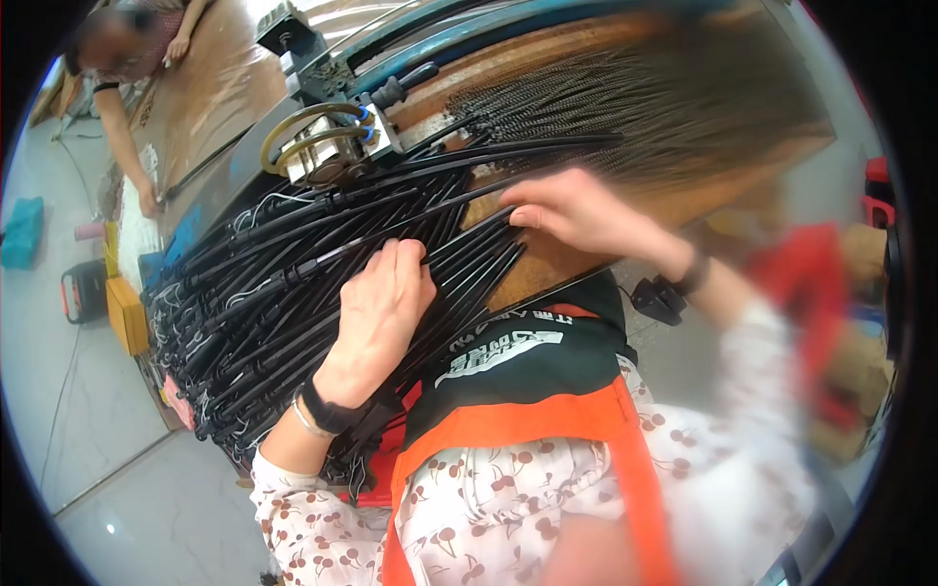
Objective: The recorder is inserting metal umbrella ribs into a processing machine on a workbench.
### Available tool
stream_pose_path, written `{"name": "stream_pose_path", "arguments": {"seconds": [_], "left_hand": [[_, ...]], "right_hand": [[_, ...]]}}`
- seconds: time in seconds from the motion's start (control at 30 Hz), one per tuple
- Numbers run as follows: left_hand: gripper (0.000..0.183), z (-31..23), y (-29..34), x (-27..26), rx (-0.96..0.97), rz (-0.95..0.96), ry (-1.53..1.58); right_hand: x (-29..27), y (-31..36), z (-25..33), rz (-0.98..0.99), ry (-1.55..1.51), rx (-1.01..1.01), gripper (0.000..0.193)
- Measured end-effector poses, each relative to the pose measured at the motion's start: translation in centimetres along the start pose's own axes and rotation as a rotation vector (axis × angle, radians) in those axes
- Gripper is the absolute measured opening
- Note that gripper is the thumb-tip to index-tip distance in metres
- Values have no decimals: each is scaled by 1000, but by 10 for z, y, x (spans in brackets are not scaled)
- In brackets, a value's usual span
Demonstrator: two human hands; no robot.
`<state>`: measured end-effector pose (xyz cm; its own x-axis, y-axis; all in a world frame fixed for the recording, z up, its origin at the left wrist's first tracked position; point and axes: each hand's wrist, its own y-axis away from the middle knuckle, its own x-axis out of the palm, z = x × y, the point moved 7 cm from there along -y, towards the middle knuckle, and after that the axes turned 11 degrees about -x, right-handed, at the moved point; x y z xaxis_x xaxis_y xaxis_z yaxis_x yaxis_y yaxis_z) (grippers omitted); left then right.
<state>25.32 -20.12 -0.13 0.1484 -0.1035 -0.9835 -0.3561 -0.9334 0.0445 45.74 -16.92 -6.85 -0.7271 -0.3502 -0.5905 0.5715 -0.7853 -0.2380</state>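
Note:
A large heap of long black rods, some with thin white cords at their left ends, lies across the bench before me. Over its middle, my left hand has its fingers curled down on a black rod, though the fingertips are partly hidden. My right hand is closed in a pinch at the right end of a black rod, thumb against fingers. Just beyond the rods stands a small metal clamping machine with yellowish air hoses.
Many thin dark coiled rods lie on the wooden bench to the right. Beyond the machine runs a blue rail. Another person's arm reaches in at the far left. A yellow box hangs at the left edge.

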Motion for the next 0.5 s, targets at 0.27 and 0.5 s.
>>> {"name": "stream_pose_path", "arguments": {"seconds": [0.27, 0.5], "left_hand": [[51, -32, 2, -14, 205, 174, -64], [33, -54, -22, -7, 237, 143, -25]], "right_hand": [[-15, 17, 34, -67, 30, -336, 42], [-14, 31, 57, -138, 443, -540, 54]]}}
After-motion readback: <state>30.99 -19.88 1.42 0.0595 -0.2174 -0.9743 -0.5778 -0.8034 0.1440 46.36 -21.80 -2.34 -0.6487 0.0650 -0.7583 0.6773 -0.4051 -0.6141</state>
